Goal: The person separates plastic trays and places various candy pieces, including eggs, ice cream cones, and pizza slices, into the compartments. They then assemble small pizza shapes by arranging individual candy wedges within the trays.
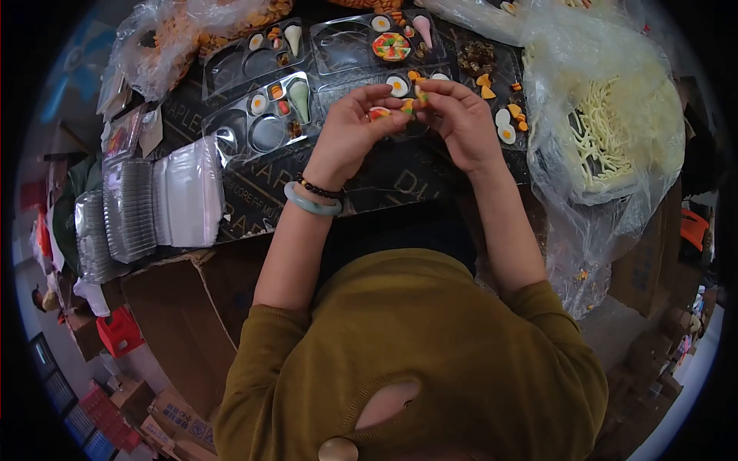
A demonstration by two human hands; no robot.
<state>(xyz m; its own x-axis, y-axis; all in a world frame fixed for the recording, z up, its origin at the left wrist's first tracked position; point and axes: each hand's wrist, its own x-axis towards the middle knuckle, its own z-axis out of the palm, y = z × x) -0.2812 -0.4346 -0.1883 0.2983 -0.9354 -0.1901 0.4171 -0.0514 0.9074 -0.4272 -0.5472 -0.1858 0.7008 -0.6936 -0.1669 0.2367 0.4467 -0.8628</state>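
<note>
Above the dark table, my left hand is closed on a small toy pizza piece, red with a pale edge. Close beside it, my right hand pinches a small orange and green toy piece, its kind partly hidden by the fingers. Both hands' fingertips nearly meet over a clear plastic tray holding a toy fried egg. Behind them, another tray holds a round toy pizza made of coloured wedges, with a pink toy ice cream cone alongside.
Stacked clear trays stand at the table's left edge. A tray with a green cone lies left of my hands. To the right are loose toy eggs, orange pieces and a plastic bag of pale toy noodles.
</note>
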